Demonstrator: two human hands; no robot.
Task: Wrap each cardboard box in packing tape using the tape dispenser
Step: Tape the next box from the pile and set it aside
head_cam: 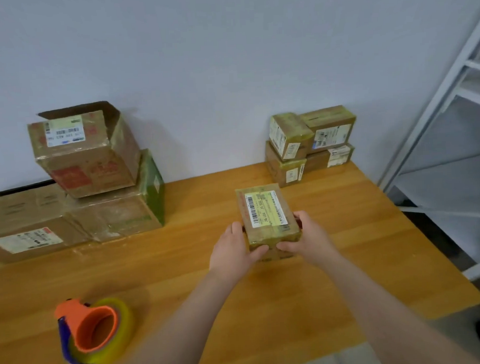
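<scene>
A small cardboard box (265,216) with a white barcode label and glossy yellowish tape lies on the wooden table (360,248), right of centre. My left hand (233,251) grips its near left corner, thumb across the front face. On the near right corner my right hand (308,240) grips the same box, fingers along its right side. The tape dispenser (92,332), orange and blue with a roll of yellowish tape, lies on its side at the near left of the table, away from both hands.
Several small taped boxes (311,143) are stacked at the back right against the wall. Larger worn boxes (77,194) are piled at the back left, the top one open. A white metal shelf frame (450,112) stands to the right of the table.
</scene>
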